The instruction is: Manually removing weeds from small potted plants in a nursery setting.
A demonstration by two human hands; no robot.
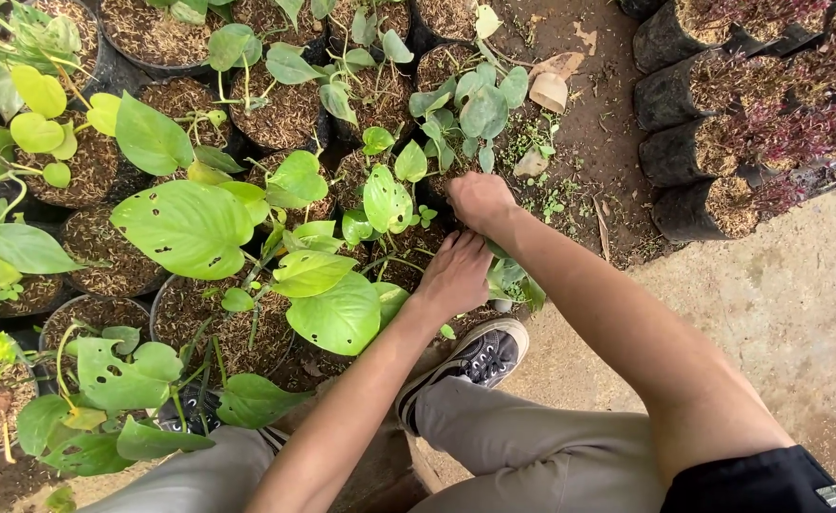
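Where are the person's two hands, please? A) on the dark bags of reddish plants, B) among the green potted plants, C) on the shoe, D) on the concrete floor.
B: both the left hand and the right hand reach into the green potted plants.

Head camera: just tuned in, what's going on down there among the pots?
A person crouches beside a cluster of black pots of green, broad-leaved plants. Both bare hands are down on one small potted plant at the edge of the group: the left hand rests on its near side, the right hand on its far side. Whether either hand grips is unclear. A dark sneaker sits just below.
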